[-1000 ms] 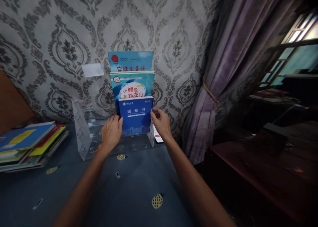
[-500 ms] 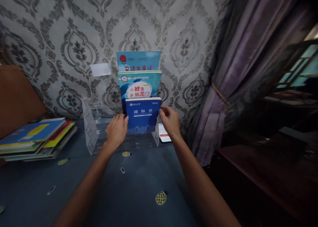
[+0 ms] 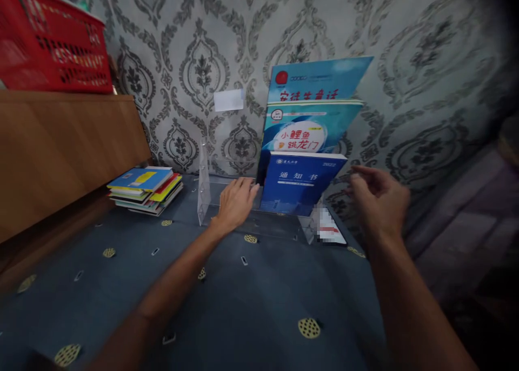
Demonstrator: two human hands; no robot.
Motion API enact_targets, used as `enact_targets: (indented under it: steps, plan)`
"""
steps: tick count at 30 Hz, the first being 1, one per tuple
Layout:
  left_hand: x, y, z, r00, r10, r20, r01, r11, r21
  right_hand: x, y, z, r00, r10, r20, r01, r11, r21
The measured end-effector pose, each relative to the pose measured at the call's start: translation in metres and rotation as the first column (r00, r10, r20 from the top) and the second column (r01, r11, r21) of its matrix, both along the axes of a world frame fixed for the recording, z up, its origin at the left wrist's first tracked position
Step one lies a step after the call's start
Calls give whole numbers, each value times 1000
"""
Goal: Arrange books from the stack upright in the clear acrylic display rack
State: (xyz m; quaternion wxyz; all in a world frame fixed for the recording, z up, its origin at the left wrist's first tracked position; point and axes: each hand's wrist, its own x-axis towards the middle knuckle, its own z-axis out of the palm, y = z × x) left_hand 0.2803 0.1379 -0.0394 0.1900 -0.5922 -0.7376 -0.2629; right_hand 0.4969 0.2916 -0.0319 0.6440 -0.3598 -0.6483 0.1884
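A dark blue book (image 3: 298,192) stands in the front tier of a clear plastic rack (image 3: 204,192). Behind it, in rising steps, are a teal book (image 3: 336,117) and a lighter blue book (image 3: 320,71). My left hand (image 3: 237,200) is over the rack just left of the dark blue book, fingers stretched out, holding nothing. Off the book's right edge, my right hand (image 3: 381,203) hangs in the air with its fingers apart and nothing in them. A phone (image 3: 330,227) with a lit screen, partly blurred out, lies at the rack's right end.
A stack of books (image 3: 148,190) lies on the patterned dark tablecloth (image 3: 227,317) to the left. Beyond it, a red basket (image 3: 57,41) sits on a wooden cabinet (image 3: 73,144). A white paper (image 3: 228,100) shows against the wallpaper; a curtain (image 3: 458,246) hangs on the right.
My right hand has let go of the dark blue book's edge and moved away to the right. My left hand has come slightly off its left edge. The view has turned left, showing the red basket.
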Motion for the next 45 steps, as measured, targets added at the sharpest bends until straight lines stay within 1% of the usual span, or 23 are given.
enact_targets:
  steps: [2,4,6,8,9,10,13,15,17,19,21,22,24,26,27,29,31,33,36,37,39,42,45]
  plan:
    - [-19,-17,-5,1000,9,-10,-9,1000,22,4,-7,10,989,-21,-149,17,999,-31]
    - [-45,-36,-12,999,48,-15,-47,998,44,6,-17,21,965,-36,-260,34,999,-10]
    - [-74,-58,-19,993,115,-18,-114,992,62,6,-30,32,948,-8,-318,28,998,58]
    - [-106,-79,-24,966,247,-81,-241,968,73,4,-46,40,942,51,-332,-4,990,139]
    - [-122,-88,-26,955,286,-78,-279,957,83,3,-54,42,943,79,-324,-22,984,175]
    - [-137,-98,-28,944,322,-75,-315,945,92,1,-62,44,947,100,-304,-39,979,200]
    - [-176,-118,-28,852,509,-120,-504,861,68,-7,-85,42,970,166,-177,-125,968,220]
    - [-194,-126,-28,815,563,-141,-566,824,21,-15,-97,33,975,222,-23,-212,952,219]
    - [-206,-130,-28,801,581,-147,-591,806,-30,-24,-108,18,950,255,180,-293,927,232]
    - [-213,-131,-29,790,593,-155,-608,790,-76,-35,-119,-4,877,309,368,-403,891,211]
    - [-215,-130,-30,787,589,-186,-612,783,-113,-45,-129,-33,752,390,531,-543,823,166]
    - [-215,-130,-31,789,579,-205,-608,784,-127,-50,-135,-48,693,411,593,-598,787,153]
    - [-214,-131,-31,799,553,-238,-591,794,-142,-56,-147,-79,587,398,705,-661,739,133]
    - [-212,-134,-30,804,539,-251,-582,799,-150,-60,-159,-106,516,357,779,-699,701,142]
    - [-210,-136,-30,807,533,-257,-578,801,-155,-60,-164,-117,484,345,804,-720,679,142]
    - [-206,-144,-29,814,517,-265,-567,807,-167,-60,-172,-131,449,319,835,-733,665,140]
    - [-202,-155,-31,829,496,-259,-546,819,-176,-59,-176,-136,432,332,839,-734,669,113]
    - [-199,-168,-37,849,473,-234,-515,841,-165,-58,-177,-136,419,374,827,-730,681,61]
    - [-201,-185,-51,878,443,-180,-463,881,-92,-57,-178,-135,403,406,820,-713,701,3]
    - [-202,-189,-56,887,434,-160,-447,892,-60,-57,-178,-135,399,404,823,-707,707,-5]
    - [-206,-194,-62,904,408,-128,-415,909,-38,-57,-179,-135,392,396,830,-694,720,-16]
    - [-209,-194,-61,904,415,-106,-421,906,-40,-56,-180,-133,369,404,837,-672,738,-60]
    - [-203,-192,-51,884,444,-149,-457,886,-74,-55,-181,-129,335,419,844,-662,742,-106]
